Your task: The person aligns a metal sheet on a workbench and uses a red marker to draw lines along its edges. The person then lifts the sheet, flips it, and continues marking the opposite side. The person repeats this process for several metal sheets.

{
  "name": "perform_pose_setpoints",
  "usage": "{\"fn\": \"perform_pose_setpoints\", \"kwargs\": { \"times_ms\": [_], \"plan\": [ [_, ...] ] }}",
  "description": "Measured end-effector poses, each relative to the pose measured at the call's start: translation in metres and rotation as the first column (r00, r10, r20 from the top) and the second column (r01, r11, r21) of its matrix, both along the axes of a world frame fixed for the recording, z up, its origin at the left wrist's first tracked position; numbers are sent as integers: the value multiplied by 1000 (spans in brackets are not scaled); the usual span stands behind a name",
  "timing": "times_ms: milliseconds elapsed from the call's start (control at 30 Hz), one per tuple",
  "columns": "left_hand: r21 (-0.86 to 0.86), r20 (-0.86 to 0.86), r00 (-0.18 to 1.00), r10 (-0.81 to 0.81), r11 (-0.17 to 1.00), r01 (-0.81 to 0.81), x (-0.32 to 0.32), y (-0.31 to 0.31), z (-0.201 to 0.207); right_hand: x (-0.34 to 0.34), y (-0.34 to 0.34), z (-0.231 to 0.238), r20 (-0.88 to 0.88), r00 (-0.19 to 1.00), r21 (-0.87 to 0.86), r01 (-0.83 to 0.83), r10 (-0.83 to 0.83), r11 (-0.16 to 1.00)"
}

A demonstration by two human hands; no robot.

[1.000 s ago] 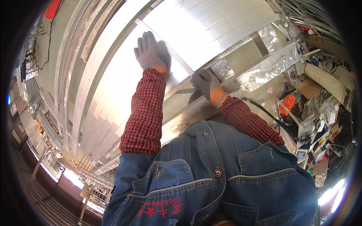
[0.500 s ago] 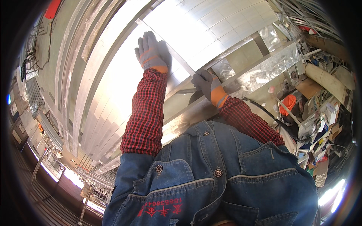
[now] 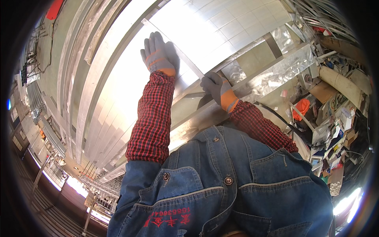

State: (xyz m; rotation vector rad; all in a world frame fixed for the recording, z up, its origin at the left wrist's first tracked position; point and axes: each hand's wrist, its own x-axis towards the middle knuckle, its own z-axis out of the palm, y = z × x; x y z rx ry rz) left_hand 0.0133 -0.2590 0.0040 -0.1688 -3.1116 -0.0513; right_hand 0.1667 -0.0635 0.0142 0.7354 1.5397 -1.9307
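My left hand (image 3: 158,55) wears a grey glove with an orange band across the knuckles and an orange cuff. My right hand (image 3: 216,87) wears the same grey glove with an orange cuff edged in blue. Both my sleeves (image 3: 152,118) are red and dark checked. My denim jacket (image 3: 237,185) is blue, with metal buttons and red printing near its lower edge. The metal sheet (image 3: 205,31) under my gloves is silver, glaring white, crossed by a faint grid. An orange object (image 3: 302,107) lies among mixed-colour clutter at the right.

Right hand (image 3: 216,87) fingers partly hidden behind the metal sheet (image 3: 221,27).
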Motion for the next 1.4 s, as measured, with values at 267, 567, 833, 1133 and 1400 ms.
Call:
{"fn": "perform_pose_setpoints", "kwargs": {
  "times_ms": [267,567,833,1133,1400],
  "plan": [
    [37,73,997,32,999,-35,0,5,6,-1,2,4,-19,1000,38,-9,10,999],
    [31,106,994,41,999,-44,0,0,-1,-2,0,4,4,1000,45,-11,10,999],
    [25,166,983,79,996,-85,-1,3,4,-4,1,10,-16,999,71,-32,33,997],
    [24,145,987,72,997,-76,0,3,5,-7,7,11,45,997,71,-72,69,995],
    [69,148,986,76,994,-87,0,0,5,-14,44,56,-64,949,384,-262,308,885]
  ]
}}
